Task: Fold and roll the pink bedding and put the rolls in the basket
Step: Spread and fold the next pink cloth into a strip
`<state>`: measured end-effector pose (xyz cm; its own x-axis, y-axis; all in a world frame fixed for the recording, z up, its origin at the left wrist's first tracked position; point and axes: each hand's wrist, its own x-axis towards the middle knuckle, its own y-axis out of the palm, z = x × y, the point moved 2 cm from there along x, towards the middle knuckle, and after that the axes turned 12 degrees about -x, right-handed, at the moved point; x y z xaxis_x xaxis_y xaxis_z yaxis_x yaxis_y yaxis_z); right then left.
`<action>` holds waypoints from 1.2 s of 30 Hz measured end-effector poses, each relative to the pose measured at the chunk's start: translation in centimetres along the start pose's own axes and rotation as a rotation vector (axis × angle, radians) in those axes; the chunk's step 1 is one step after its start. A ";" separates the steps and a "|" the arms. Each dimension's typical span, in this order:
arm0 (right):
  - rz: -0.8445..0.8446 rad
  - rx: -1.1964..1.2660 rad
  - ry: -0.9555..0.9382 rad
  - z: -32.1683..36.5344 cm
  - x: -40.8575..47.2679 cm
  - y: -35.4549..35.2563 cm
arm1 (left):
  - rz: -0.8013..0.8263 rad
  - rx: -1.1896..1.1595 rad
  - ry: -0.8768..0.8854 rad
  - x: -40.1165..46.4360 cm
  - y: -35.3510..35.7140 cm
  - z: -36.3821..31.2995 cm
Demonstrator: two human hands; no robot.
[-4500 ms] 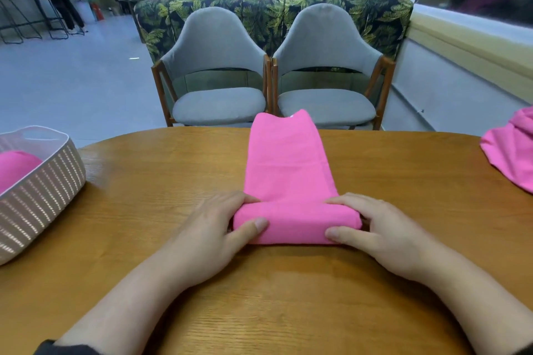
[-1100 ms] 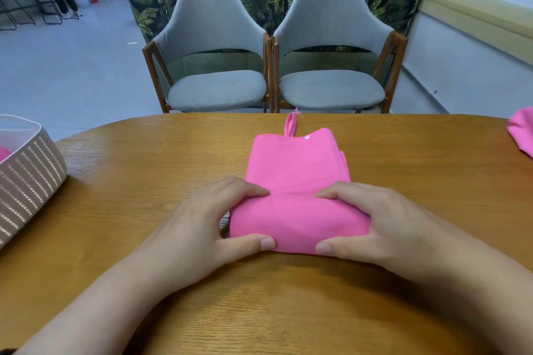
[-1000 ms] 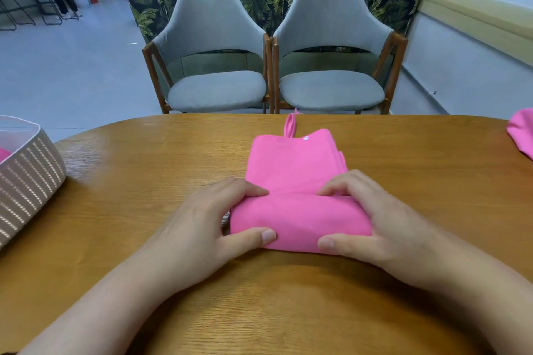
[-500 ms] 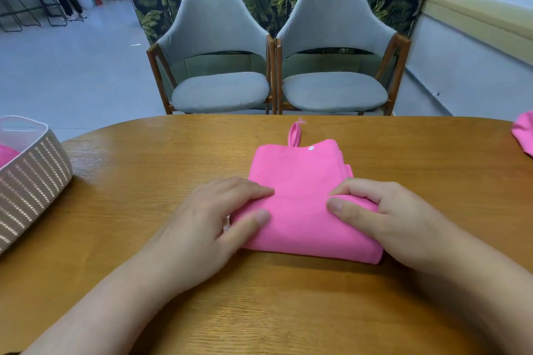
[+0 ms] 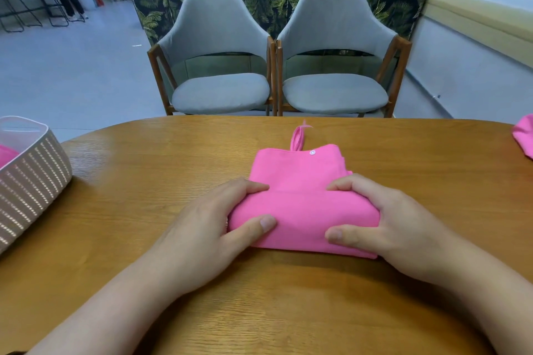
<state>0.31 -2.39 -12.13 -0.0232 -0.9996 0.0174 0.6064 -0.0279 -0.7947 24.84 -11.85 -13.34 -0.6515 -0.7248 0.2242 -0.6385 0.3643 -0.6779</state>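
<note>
Pink bedding (image 5: 300,210) half rolled at the middle of the desk (image 5: 144,181).

The roll is gripped at its ends by the left hand (image 5: 213,228) and the right hand (image 5: 389,228), fingers curled over the top and thumbs pressed against the near side (a loop lies flat beyond the unrolled part). A basket (image 5: 31,176) is seen at the desk's left edge, more pink cloth (image 5: 523,135) at the right edge.

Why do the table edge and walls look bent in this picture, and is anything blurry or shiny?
Head view: the wide-angle lens bows the table edge and the far wall. The hands, left and right, and the pink roll look sharp. Soft glare lies on the wood near the basket, and faint shadows sit under the forearms.
</note>
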 end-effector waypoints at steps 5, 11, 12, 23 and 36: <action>0.011 0.063 0.022 -0.3 0.0 -0.1 | 0.038 -0.038 0.018 -0.3 -0.4 -0.1; -0.153 -0.144 -0.121 -0.8 0.1 0.4 | -0.007 -0.060 -0.048 0.2 0.0 -0.1; -0.123 -0.172 -0.175 -0.5 -0.1 0.5 | -0.026 -0.086 -0.058 0.3 0.1 -0.1; -0.032 -0.232 -0.143 0.1 0.1 -0.1 | 0.063 0.102 0.136 0.0 -0.1 -0.1; -0.104 -0.111 -0.189 -0.2 0.1 0.6 | 0.049 -0.195 -0.041 0.5 -0.1 -0.5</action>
<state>0.48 -2.54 -12.73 0.0745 -0.9754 0.2073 0.5171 -0.1400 -0.8444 24.41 -11.98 -12.83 -0.6691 -0.7251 0.1630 -0.6764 0.5033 -0.5377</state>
